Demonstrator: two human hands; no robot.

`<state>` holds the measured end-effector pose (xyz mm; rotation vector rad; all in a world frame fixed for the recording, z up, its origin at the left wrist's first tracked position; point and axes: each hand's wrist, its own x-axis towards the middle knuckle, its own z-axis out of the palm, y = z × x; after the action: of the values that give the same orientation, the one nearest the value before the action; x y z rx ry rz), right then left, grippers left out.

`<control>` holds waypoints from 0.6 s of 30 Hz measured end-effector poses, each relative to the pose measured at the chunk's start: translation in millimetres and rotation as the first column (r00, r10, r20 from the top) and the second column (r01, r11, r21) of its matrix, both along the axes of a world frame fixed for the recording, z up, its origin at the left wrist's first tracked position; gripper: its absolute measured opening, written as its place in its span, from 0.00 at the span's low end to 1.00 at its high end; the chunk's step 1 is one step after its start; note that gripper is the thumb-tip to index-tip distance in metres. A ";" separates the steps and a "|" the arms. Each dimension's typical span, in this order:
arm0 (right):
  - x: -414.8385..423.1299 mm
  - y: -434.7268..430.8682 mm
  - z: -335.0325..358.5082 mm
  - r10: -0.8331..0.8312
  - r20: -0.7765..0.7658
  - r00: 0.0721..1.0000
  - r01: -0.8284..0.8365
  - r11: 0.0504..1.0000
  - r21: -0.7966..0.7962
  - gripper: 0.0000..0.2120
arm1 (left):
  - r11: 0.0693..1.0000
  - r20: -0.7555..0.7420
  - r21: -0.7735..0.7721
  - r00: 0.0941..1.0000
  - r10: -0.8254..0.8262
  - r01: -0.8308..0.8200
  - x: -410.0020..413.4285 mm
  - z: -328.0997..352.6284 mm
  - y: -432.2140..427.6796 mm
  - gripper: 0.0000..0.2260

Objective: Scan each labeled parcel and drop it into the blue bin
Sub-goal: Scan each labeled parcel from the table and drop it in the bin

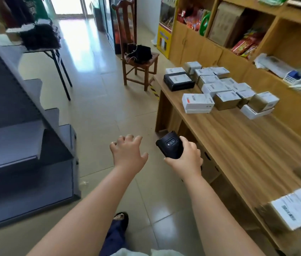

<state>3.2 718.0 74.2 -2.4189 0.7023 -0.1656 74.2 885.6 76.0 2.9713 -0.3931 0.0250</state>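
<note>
While the left hand (pixel 127 154) hangs over the floor tiles with nothing in it, fingers spread and loosely bent, the right hand (pixel 186 157) is wrapped round a black scanner (pixel 170 145), thumb on one side and fingers on the other, just off the table's (pixel 238 145) front edge.

The parcels (pixel 220 87) lie mostly in a tight group at the far end of the table, some resting on others. A white box (pixel 197 103) with a red mark sits nearest the front edge, and a black box (pixel 178 81) sits at the far front corner. Two more lie at the near end, among them a labelled parcel (pixel 297 209) whose barcode faces up. No blue bin is in view.

The parcels look like small cardboard cartons, so they are probably light and stiff enough to lift one-handed without buckling. Their flat faces give a sure hold, though the paper labels may be a little slick under the fingertips. The sensible grasp is across two opposite side walls, thumb on one and fingers on the other, so that the labelled top stays uncovered for the scanner. In the far group the boxes touch or overlap, so the person would do well to take an outer or upper one first. Pulling one from underneath could tip its neighbours toward the table edge. What they contain cannot be told, so a gentle drop is the safer guess.
</note>
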 end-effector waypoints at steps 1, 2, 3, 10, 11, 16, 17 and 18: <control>12.8 -7.9 -1.0 -0.027 0.003 1.000 0.027 1.000 0.003 0.43 | 1.000 0.002 0.000 1.000 -0.026 0.026 16.5 1.3 -10.0 0.27; 25.6 -15.4 -2.0 -0.060 0.006 0.998 0.060 0.998 0.003 0.43 | 0.998 0.007 0.001 0.998 -0.057 0.057 32.9 1.6 -20.3 0.27; 41.7 -24.7 -3.9 -0.104 0.010 0.994 0.104 0.995 0.006 0.43 | 0.995 0.010 0.004 0.995 -0.099 0.099 53.9 1.7 -33.7 0.27; 118.9 -69.5 -6.3 -0.299 0.016 0.954 0.298 0.953 0.048 0.44 | 0.946 -0.038 -0.009 0.945 -0.325 0.325 163.0 -0.9 -109.3 0.30; 128.0 -77.0 -5.9 -0.332 0.014 0.943 0.331 0.942 0.053 0.44 | 0.935 -0.043 -0.006 0.934 -0.355 0.355 177.5 -0.6 -119.8 0.31; 165.2 -106.5 -10.0 -0.450 -0.037 0.892 0.452 0.890 0.063 0.44 | 0.888 -0.080 0.000 0.886 -0.458 0.459 233.4 -8.1 -171.0 0.32; 170.9 -113.3 -12.2 -0.469 -0.049 0.882 0.472 0.880 0.060 0.44 | 0.880 -0.091 -0.002 0.876 -0.473 0.475 242.1 -10.2 -182.3 0.32; 176.4 -121.5 -14.7 -0.487 -0.065 0.871 0.490 0.869 0.059 0.44 | 0.872 -0.105 -0.007 0.867 -0.487 0.489 250.5 -13.1 -194.4 0.32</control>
<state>179.6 596.5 59.5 -2.1331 1.3147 -0.2799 324.7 691.1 62.9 2.7804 -1.1213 -0.1879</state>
